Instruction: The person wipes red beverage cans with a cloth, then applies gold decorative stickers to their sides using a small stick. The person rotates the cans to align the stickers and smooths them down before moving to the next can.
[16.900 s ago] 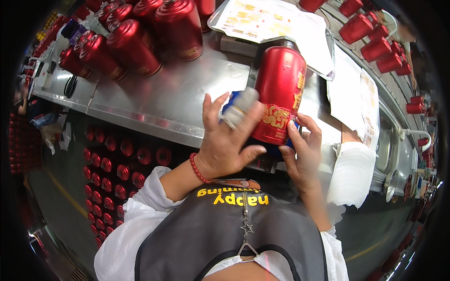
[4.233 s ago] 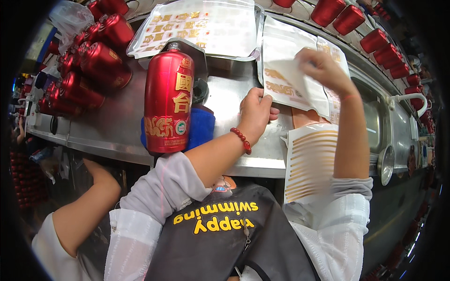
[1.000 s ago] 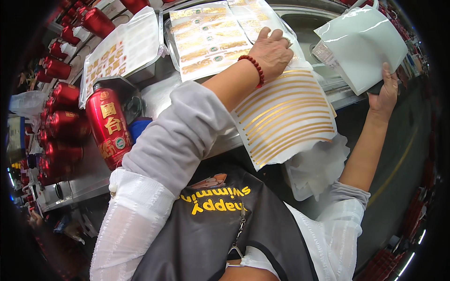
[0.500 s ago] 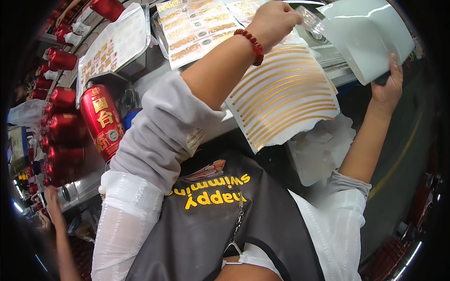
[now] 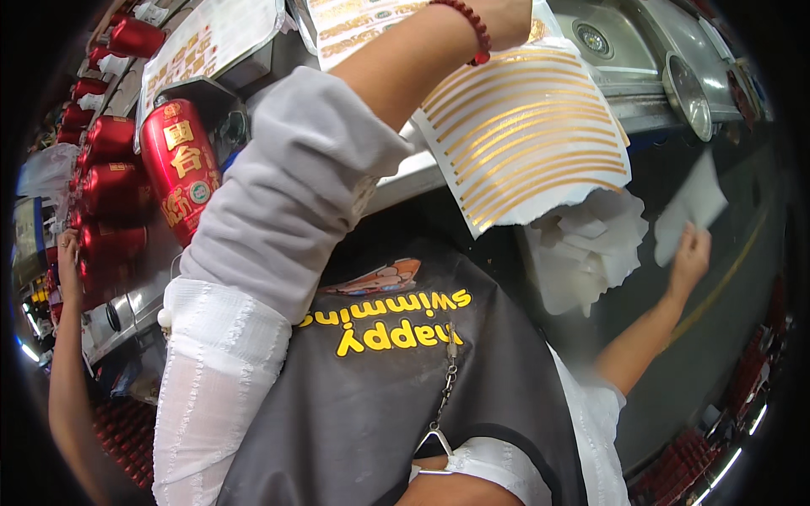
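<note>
My right hand (image 5: 692,255) is closed on the edge of a white paper sheet (image 5: 693,207), held out to the right beside a stack of crumpled white paper (image 5: 591,249). My left hand (image 5: 506,21) reaches to the top edge of the view, above a sheet of gold curved stripes (image 5: 531,126). Its fingers are cut off by the edge, so what they hold does not show. A red bead bracelet (image 5: 479,29) is on that wrist. The striped sheet lies on the bench with its torn lower edge hanging over the front.
A red bottle with gold lettering (image 5: 179,164) lies tilted left of my left forearm. Sheets of gold decals (image 5: 359,25) lie behind. A metal sink (image 5: 620,55) and metal bowl (image 5: 688,97) are at the back right. Another person's hand (image 5: 69,253) is beside red bottles (image 5: 114,190).
My right hand has lowered toward me with the white sheet, away from the sink. The clear piece at my left fingers is no longer in view. The other person's hand has risen to the bottles.
</note>
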Tool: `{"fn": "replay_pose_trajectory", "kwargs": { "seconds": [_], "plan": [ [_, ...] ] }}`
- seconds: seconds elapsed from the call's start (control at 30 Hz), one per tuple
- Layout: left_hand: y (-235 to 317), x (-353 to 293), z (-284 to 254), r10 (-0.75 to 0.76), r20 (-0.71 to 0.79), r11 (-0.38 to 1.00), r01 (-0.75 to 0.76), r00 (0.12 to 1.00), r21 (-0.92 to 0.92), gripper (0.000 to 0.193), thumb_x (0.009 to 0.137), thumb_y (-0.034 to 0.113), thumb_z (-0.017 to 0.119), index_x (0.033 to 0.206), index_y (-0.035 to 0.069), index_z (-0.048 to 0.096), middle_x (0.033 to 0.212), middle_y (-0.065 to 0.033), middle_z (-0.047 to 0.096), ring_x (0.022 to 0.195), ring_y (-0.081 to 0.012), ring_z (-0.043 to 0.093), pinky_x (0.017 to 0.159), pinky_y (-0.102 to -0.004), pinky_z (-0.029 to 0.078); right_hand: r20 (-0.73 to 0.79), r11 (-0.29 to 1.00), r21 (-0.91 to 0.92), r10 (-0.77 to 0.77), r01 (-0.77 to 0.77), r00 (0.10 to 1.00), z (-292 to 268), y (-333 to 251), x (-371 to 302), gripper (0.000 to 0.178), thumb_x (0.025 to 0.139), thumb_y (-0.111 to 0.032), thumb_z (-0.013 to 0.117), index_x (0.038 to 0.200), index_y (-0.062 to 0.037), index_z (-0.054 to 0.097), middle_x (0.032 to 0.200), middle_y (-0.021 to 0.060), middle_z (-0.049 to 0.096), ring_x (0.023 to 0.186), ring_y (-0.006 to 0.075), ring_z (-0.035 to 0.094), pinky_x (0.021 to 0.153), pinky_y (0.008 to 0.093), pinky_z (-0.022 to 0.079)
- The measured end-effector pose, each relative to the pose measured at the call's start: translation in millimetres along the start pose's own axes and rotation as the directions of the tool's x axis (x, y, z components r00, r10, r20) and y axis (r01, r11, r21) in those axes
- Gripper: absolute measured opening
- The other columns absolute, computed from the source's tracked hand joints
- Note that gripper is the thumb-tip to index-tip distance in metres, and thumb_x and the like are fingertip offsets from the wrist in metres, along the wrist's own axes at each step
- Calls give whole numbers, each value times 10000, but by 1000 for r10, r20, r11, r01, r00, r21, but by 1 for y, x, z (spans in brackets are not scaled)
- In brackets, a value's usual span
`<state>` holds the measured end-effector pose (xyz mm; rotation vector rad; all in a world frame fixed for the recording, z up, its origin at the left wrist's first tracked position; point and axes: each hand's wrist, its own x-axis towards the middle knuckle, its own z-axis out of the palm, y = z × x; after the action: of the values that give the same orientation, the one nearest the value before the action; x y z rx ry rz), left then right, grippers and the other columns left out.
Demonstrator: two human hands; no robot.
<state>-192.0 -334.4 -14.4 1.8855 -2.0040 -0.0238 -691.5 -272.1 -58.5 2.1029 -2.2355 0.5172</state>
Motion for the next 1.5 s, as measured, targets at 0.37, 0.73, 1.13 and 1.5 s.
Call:
{"fn": "replay_pose_trajectory", "kwargs": {
  "seconds": [0.37, 0.73, 1.13, 1.5],
  "plan": [
    [-11, -176, -55, -192, -70, 884, 142, 979, -445, 194, 951, 143, 533, 982, 1, 662, 869, -154, 644, 861, -263, 612, 795, -349, 482, -6, 372, 504, -901, 779, 434, 12, -286, 4, 384, 923, 47, 542, 1287, -39, 629, 1320, 126, 580, 1250, 302, 517, 1055, 366, 414],
    [-11, -283, -91, -320, -30, 752, 234, 947, -617, 129, 914, 94, 582, 1018, 52, 644, 955, -143, 634, 927, -333, 573, 848, -401, 454, 397, 301, 530, -914, 792, 82, 46, -405, 46, 298, 819, -140, 720, 1066, 6, 644, 1056, 162, 645, 1116, 335, 532, 944, 407, 452],
    [-34, -344, -143, -200, -514, 929, -6, 834, -371, 213, 868, 54, 658, 1080, 61, 672, 1103, -165, 650, 965, -317, 587, 842, -374, 501, 149, 230, 675, -973, 701, 177, 60, -402, 37, 45, 818, 19, 649, 859, 13, 632, 890, 103, 564, 957, 303, 528, 865, 380, 426],
    [-109, -386, -118, -412, -521, 908, 386, 748, -164, 822, 859, 275, 769, 1498, -14, 340, 1459, -233, 451, 1322, -386, 432, 1117, -453, 318, 108, 337, 667, -926, 664, 361, 54, -401, 38, 82, 847, -72, 700, 867, -9, 651, 926, 96, 635, 932, 259, 618, 814, 345, 467]
  ]
}}
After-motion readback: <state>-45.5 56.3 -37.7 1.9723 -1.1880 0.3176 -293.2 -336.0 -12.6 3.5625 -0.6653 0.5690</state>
